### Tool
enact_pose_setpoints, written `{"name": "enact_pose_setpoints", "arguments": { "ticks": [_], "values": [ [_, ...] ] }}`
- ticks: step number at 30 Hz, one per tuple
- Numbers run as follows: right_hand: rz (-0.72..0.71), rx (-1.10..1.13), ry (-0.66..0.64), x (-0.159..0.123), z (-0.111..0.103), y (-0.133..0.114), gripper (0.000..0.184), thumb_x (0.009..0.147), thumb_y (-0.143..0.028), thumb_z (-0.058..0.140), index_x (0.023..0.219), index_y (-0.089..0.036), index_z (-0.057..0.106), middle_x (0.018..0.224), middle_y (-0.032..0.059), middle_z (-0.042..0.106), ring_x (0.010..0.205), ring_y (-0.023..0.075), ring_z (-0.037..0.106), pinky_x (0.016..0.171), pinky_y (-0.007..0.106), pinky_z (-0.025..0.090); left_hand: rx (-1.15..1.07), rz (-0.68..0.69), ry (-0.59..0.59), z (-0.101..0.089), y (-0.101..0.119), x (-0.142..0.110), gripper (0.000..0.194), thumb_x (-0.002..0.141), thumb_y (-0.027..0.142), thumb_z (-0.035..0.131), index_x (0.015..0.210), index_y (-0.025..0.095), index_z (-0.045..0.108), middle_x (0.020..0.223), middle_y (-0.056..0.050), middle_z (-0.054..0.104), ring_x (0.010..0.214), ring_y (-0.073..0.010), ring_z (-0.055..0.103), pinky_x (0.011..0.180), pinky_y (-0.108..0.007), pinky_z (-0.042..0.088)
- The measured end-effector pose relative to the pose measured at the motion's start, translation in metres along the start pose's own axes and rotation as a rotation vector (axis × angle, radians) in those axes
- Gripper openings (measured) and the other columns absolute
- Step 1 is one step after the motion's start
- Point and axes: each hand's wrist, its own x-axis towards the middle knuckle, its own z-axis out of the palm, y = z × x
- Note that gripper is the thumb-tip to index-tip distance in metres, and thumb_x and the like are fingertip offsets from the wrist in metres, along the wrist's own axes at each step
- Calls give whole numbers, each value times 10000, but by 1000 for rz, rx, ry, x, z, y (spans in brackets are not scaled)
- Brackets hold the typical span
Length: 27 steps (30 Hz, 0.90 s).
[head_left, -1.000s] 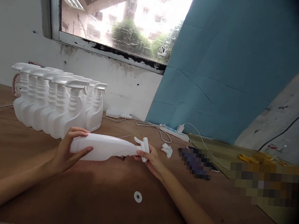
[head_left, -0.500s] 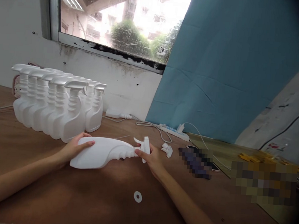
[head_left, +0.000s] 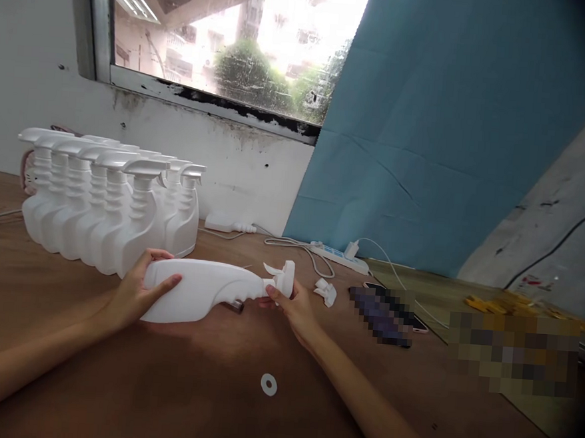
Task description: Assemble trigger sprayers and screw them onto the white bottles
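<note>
A white spray bottle (head_left: 192,289) lies sideways in the air above the brown table, its base toward the left and its neck toward the right. My left hand (head_left: 142,285) is wrapped round the base end, thumb along the near side. At the neck, my right hand (head_left: 291,306) grips the white trigger spray head (head_left: 284,278), which sits at the bottle's mouth with its trigger pointing up. Whether the collar is fully seated is hidden by my fingers. Partly behind the bottle, a small dark cylinder (head_left: 236,306) shows on the table.
Several white spray bottles (head_left: 97,212) stand in rows at the left. A loose white trigger piece (head_left: 326,292) and a white ring (head_left: 269,385) lie on the table (head_left: 185,385). Further right are a power strip (head_left: 342,257), cables and a blurred phone-like object (head_left: 380,315).
The bottle has risen slightly and its base has shifted a little right, uncovering more of the dark cylinder. The spray head has turned in my right hand. Both hands keep their hold.
</note>
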Motion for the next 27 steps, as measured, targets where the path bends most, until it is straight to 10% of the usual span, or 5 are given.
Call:
{"name": "enact_pose_setpoints", "arguments": {
  "ticks": [27],
  "values": [
    [-43,44,-30,-3,2,-4,366,628,-381,677,866,-118,584,702,59,665,590,183,640,529,277,533,115,330,106,-2,-14,-5,375,733,447,496,1017,244,359,1034,-39,463,934,-241,462,750,-337,431]
  ]
}}
